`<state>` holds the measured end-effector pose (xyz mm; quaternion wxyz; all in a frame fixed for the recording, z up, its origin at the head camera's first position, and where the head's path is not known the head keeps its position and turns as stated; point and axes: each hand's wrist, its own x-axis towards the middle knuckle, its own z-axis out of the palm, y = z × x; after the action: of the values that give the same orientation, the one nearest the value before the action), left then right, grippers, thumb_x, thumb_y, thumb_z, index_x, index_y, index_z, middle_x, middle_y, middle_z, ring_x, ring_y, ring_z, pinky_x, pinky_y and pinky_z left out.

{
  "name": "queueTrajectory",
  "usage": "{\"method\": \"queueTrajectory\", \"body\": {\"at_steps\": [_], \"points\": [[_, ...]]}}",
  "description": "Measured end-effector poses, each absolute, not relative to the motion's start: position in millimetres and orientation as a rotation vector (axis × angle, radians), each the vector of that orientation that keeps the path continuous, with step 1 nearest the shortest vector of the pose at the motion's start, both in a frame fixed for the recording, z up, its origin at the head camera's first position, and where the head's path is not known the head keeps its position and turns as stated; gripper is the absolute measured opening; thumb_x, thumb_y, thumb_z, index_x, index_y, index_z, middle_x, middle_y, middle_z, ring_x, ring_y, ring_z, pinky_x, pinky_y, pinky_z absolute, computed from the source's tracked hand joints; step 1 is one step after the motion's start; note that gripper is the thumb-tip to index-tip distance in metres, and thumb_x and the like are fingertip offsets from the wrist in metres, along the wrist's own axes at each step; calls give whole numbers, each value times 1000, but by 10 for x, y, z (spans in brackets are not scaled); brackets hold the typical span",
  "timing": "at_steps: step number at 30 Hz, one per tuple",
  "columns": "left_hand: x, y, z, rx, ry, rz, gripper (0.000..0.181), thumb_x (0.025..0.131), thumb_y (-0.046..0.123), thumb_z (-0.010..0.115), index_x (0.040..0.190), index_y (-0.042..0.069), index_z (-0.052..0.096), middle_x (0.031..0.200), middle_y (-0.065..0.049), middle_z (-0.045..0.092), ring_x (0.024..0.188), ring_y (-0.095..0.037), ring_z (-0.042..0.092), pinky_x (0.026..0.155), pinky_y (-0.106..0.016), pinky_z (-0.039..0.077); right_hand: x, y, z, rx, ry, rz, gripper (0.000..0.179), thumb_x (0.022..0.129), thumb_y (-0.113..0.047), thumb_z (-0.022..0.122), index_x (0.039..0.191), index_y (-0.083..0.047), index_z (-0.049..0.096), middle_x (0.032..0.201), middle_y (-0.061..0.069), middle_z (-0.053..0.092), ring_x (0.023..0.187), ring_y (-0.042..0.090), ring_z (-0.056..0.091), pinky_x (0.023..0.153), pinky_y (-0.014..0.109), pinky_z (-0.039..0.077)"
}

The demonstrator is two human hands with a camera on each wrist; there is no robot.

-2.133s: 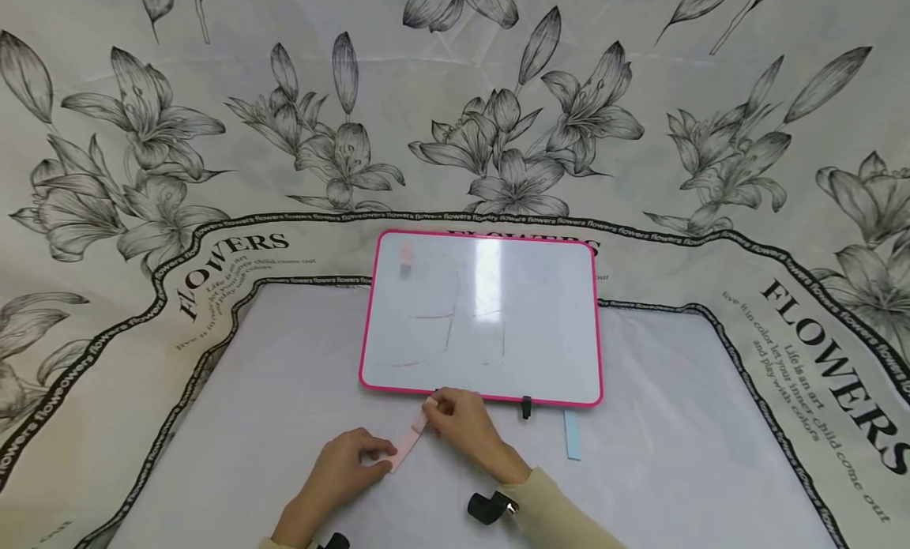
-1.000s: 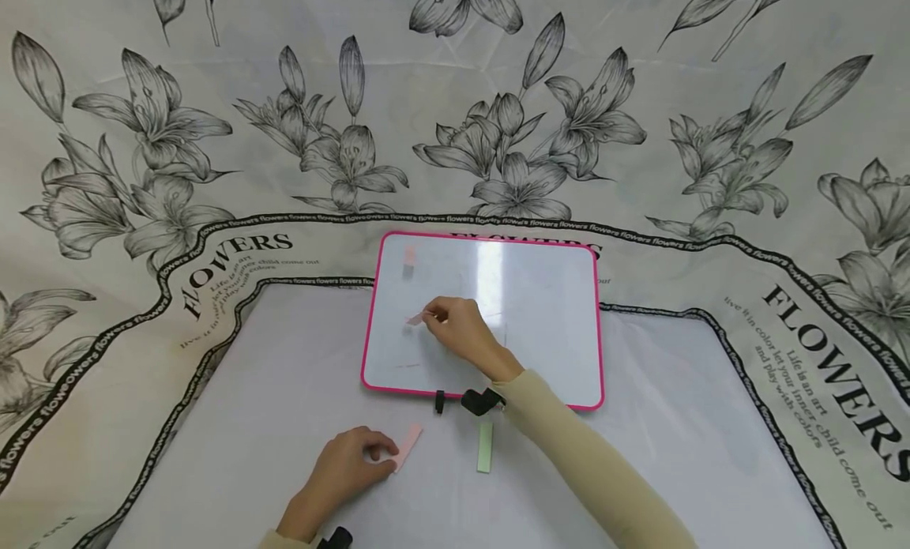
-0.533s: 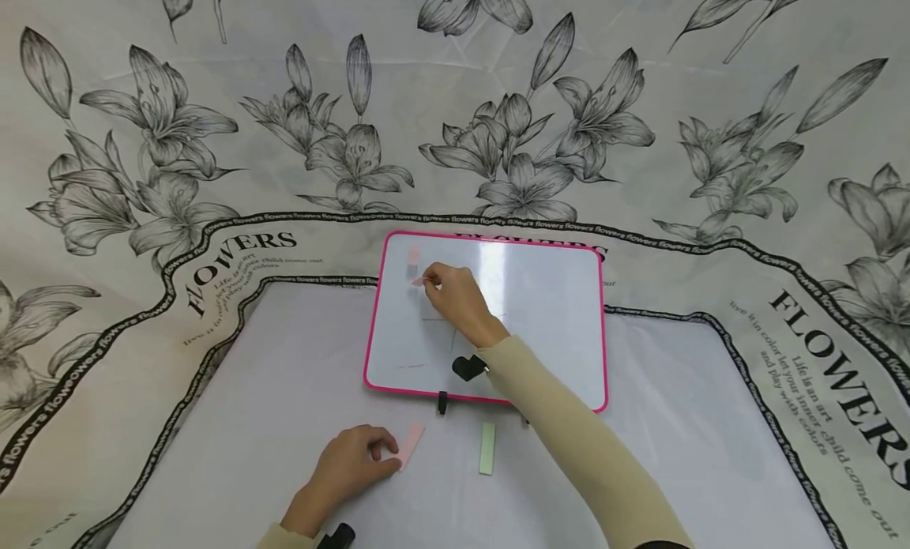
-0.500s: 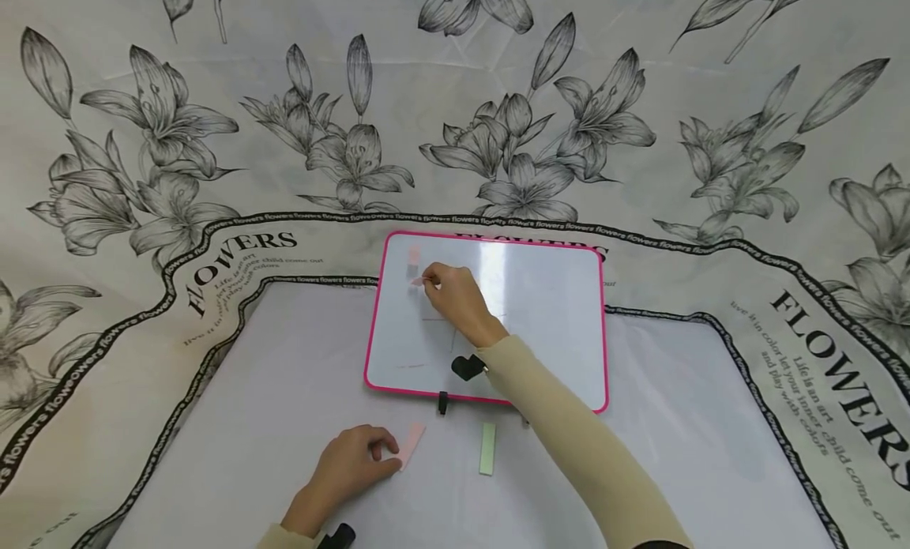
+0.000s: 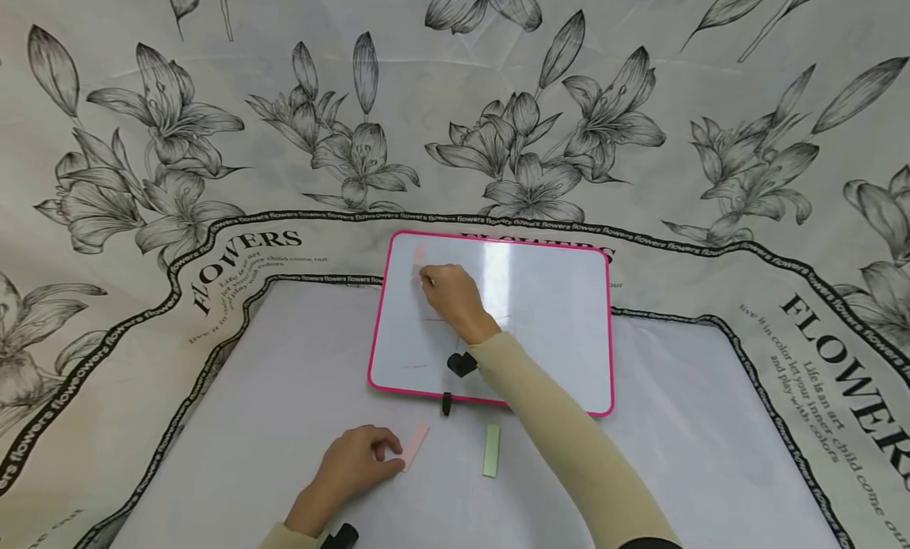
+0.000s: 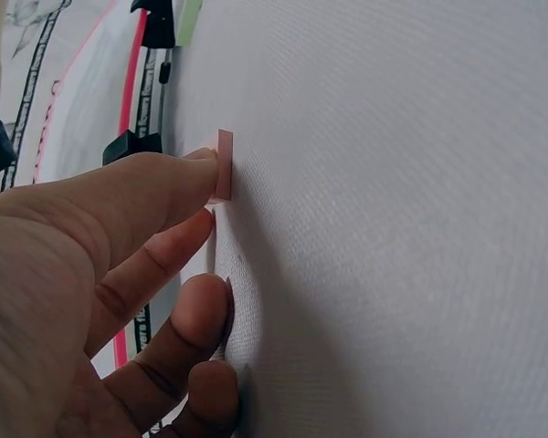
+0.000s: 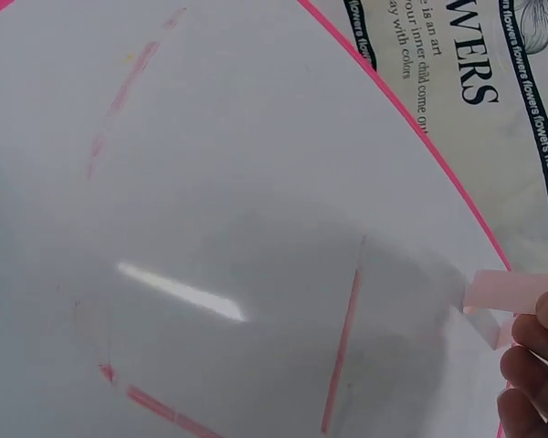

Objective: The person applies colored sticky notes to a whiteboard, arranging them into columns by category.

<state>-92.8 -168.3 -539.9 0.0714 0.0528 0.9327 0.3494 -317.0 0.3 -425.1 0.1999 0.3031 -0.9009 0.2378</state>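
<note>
My right hand [image 5: 451, 295] is over the upper left of the whiteboard [image 5: 554, 312], its fingertips pinching a small pink sticky note. In the right wrist view a pink sticky strip [image 7: 510, 291] shows at the fingertips and casts a shadow on the board. In the head view a pink note [image 5: 419, 253] on the board shows just above those fingers. Low on the table my left hand [image 5: 355, 464] holds the near end of a slim pink sticky-note pad [image 5: 416, 445]. Its thumb presses against the pad [image 6: 225, 164] in the left wrist view.
A green sticky-note pad [image 5: 491, 450] lies on the white tablecloth [image 5: 298, 391], between the left hand and the right sleeve [image 5: 562, 430]. A black foot [image 5: 446, 404] supports the board's lower edge. Faint red marker strokes [image 7: 343, 351] show on the board. Flower-print cloth [image 5: 341, 130] hangs behind.
My right hand has left the pink pad and risen to the board's upper left with a pink note. The green pad has come into sight; the sleeve now covers the blue strip. The left hand stays.
</note>
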Motion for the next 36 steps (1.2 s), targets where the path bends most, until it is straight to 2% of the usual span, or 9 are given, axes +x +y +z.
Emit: {"method": "queueTrajectory", "body": {"at_steps": [5,15,25,36], "points": [[-930,-1691,-5415,152,2799,1056,14,80,30,87,86,27,75,68,14,54,58,-3,45,51,-22,34,-3171,-39,-4274,835,-2518,568,17,98,-7,68,108,-2,80,104,14,79,94,25,78,79,34,63],[-948,-1703,-5460,150,2804,1025,13,81,32,85,87,28,75,68,15,54,59,-3,45,52,-23,35,-3204,-87,-4307,818,-2407,535,13,96,-7,70,100,-3,82,90,12,80,81,26,77,71,36,63],[-937,-1686,-5423,127,2815,1023,13,80,31,86,86,28,75,68,14,53,59,-3,45,52,-22,34,-3180,-84,-4500,925,-2370,495,9,93,-6,74,96,-3,82,86,12,79,77,28,74,69,40,62],[-939,-1690,-5453,122,2806,1042,14,79,32,86,86,28,75,68,14,53,59,-3,45,53,-23,34,-3199,-65,-4668,1003,-2311,510,7,90,-5,75,91,-4,82,92,9,80,93,29,74,79,45,61]]}}
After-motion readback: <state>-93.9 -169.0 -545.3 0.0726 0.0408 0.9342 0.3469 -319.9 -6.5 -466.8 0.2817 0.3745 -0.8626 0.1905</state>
